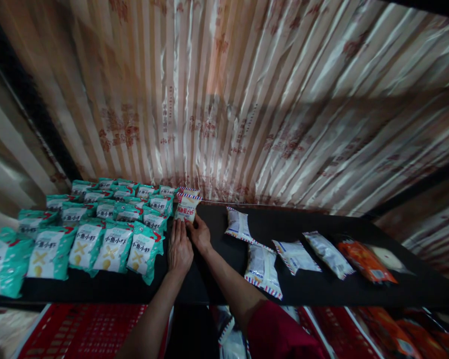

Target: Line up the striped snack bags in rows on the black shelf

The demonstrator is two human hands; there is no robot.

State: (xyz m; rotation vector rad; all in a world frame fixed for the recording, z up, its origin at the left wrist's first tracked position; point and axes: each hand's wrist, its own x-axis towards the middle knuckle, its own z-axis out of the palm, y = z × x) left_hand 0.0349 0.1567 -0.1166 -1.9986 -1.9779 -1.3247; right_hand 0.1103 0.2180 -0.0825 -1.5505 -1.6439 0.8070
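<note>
A white snack bag (187,208) with red print and a striped top edge stands on the black shelf, in front of a similar bag (189,191) near the back. The fingers of my left hand (180,247) are stretched out, with their tips against the lower front of the bag. My right hand (200,233) is closed at the bag's lower right corner; part of its grip is hidden. To the left stand rows of teal and white snack bags (117,247), the nearest one close beside my left hand.
Several silver-white bags with striped ends (264,269) lie on the shelf (217,279) to the right, beside an orange bag (366,262) and a pale packet (386,259). Red baskets (82,331) sit below the front edge. Striped plastic sheeting (224,109) hangs behind.
</note>
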